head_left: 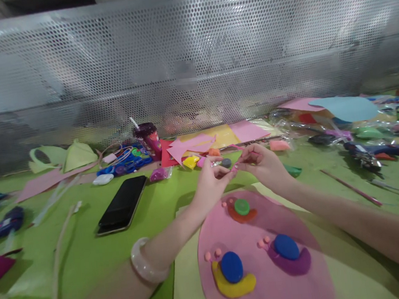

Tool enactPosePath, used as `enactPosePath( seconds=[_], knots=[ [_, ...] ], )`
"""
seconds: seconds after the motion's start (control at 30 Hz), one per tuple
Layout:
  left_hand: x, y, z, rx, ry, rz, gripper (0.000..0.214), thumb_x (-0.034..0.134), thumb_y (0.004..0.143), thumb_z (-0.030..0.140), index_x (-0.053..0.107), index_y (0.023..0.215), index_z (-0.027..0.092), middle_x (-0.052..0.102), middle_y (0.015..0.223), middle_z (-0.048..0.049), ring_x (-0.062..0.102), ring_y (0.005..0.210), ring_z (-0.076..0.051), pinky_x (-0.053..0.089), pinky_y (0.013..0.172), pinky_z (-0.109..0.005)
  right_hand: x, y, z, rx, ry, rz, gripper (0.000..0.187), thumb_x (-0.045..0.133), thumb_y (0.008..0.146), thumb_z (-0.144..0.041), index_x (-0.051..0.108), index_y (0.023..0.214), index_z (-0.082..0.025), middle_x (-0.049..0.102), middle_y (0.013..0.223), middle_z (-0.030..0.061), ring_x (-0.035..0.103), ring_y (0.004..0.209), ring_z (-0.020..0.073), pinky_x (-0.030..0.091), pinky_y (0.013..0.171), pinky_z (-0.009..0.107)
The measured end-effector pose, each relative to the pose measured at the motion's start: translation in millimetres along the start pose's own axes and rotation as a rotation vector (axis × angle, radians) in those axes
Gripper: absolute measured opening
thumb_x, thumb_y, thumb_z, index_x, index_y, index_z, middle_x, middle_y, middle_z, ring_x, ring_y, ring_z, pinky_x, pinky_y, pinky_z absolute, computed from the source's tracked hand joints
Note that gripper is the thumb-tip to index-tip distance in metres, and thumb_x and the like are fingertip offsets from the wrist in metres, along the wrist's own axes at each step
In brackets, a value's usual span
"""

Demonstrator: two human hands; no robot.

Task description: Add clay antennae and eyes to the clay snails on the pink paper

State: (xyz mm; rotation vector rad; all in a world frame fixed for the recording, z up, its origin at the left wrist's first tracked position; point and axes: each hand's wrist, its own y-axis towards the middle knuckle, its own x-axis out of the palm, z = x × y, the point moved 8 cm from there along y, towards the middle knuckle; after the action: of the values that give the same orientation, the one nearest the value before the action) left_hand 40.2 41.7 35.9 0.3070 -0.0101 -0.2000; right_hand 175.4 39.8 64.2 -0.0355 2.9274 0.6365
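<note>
My left hand [212, 180] and my right hand [265, 165] meet above the top of a pink paper oval [266, 298]. Both are closed, their fingertips pinching a small bit of pink modelling clay [235, 168] between them. Fingers partly hide it. On the oval lie three clay snails with bottle caps as shells: a yellow snail [236, 288] with a blue cap, a purple snail [298, 263] with a blue cap, and an orange snail [241, 217] with a green cap. Small pink balls tip their feelers. Pale yellow paper [187, 282] lies beneath the oval.
A black phone [123, 205] lies to the left. Behind it stand a purple cup [148, 140] with a straw and blue-handled scissors [126, 163]. Bagged clay [370, 132] and paper sheets [349, 108] crowd the right. A perforated metal screen [190, 51] closes off the back.
</note>
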Motion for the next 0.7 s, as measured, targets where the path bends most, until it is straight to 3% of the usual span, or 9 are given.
enactPosePath(
  seconds=[0.13, 0.37, 0.57, 0.7],
  knots=[
    [1.1, 0.5, -8.9, -0.069, -0.105, -0.015, 0.043, 0.075, 0.066, 0.026, 0.043, 0.094, 0.018, 0.066, 0.066, 0.0010, 0.062, 0.065, -0.014, 0.046, 0.070, -0.029, -11.8, 1.7, -3.6, -0.084, -0.114, 0.092, 0.023, 0.068, 0.065, -0.026, 0.048, 0.074, -0.022, 0.057, 0.070, -0.0015, 0.058, 0.069, 0.0157, 0.047, 0.067, 0.032],
    [9.0, -0.8, -21.8, -0.282, -0.358, 0.006, 0.034, 0.071, 0.068, 0.011, 0.048, 0.092, 0.015, 0.069, 0.074, -0.0045, 0.067, 0.075, -0.018, 0.051, 0.077, -0.035, -29.4, -2.2, -17.2, -0.212, -0.457, 0.282, 0.013, 0.060, 0.075, -0.025, 0.049, 0.078, -0.022, 0.058, 0.073, -0.0003, 0.058, 0.068, 0.0158, 0.047, 0.067, 0.033],
    [2.7, -0.6, -28.3, -0.321, -0.329, 0.095, 0.025, 0.066, 0.075, 0.018, 0.056, 0.098, 0.014, 0.067, 0.085, -0.0061, 0.064, 0.071, -0.014, 0.051, 0.073, -0.031, -15.5, -11.0, -25.3, -0.331, -0.502, 0.230, 0.009, 0.059, 0.078, -0.025, 0.051, 0.083, -0.021, 0.060, 0.076, 0.0002, 0.060, 0.072, 0.0160, 0.046, 0.068, 0.031],
    [7.8, -1.7, -25.5, -0.318, -0.262, -0.004, 0.023, 0.069, 0.072, 0.021, 0.064, 0.094, 0.013, 0.068, 0.085, -0.0062, 0.064, 0.075, -0.015, 0.050, 0.071, -0.028, -13.0, -11.4, -26.1, -0.325, -0.481, 0.204, 0.011, 0.060, 0.078, -0.025, 0.050, 0.084, -0.021, 0.059, 0.075, -0.0002, 0.058, 0.069, 0.0151, 0.047, 0.066, 0.030]
  ],
)
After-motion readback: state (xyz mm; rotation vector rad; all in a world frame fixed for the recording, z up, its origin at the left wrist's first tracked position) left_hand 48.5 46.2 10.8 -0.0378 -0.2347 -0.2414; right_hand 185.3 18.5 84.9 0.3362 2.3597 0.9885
